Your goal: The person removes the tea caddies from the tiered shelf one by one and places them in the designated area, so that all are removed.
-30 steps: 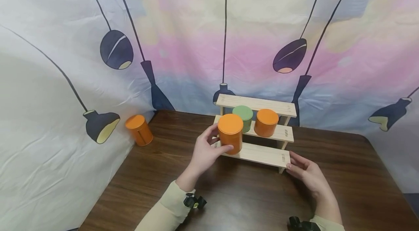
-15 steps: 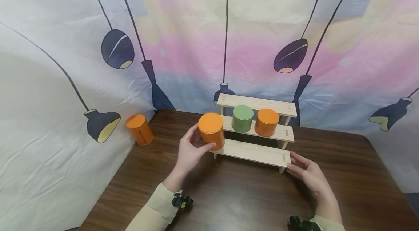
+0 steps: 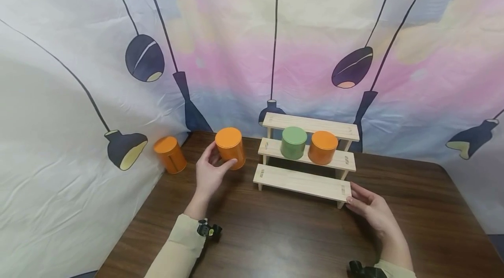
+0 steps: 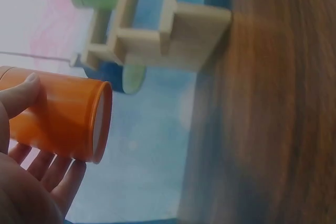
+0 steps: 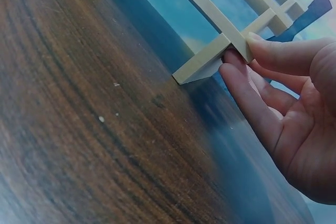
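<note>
Holds the tall orange canister (image 3: 229,149) upright, up off the surface (image 3: 260,234), out past the left end of the three-step wooden shelf (image 3: 315,125)! Has a gap to the shelf on one side, another to the second orange canister (image 3: 170,156) by the left edge (image 3: 138,213), and a broad stretch of surface nearer the camera. Grips with the left hand (image 3: 210,173), laying the thumb (image 4: 22,96) across the front and curling the fingers (image 4: 71,182) behind. Pinches the bottom step (image 3: 301,181) at its right end with the right hand (image 3: 373,211).
</note>
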Available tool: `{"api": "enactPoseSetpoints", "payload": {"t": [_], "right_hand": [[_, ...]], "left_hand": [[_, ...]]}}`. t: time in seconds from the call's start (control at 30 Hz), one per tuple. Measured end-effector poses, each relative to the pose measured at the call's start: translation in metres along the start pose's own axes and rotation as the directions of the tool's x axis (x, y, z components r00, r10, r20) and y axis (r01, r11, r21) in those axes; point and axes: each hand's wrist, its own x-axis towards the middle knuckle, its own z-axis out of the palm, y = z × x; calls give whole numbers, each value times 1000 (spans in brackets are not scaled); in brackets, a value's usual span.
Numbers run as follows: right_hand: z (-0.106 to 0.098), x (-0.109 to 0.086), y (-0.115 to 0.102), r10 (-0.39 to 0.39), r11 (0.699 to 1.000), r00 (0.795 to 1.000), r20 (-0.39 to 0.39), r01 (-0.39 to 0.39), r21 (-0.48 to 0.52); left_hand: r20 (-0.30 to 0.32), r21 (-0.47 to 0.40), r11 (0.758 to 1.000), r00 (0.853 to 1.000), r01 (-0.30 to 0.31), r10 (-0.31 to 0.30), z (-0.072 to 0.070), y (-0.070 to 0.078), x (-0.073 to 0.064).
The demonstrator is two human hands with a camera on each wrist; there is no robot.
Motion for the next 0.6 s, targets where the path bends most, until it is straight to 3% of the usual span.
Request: {"api": "enactPoseSetpoints", "payload": {"t": [0.27,0.5,0.6], "right_hand": [[0,0,-1,10,1000,1000,3,-10,-6],[-1,0,-1,13,1000,1000,-1,-13,-21],[0,0,-1,12,1000,1000,-3,-12,-26]], "left_hand": [[-46,32,998,997,60,-59,-6,5,0],[-112,41,996,991,83,-78,-14,-40,8],[-154,48,995,985,85,-77,-20,-50,12]]}}
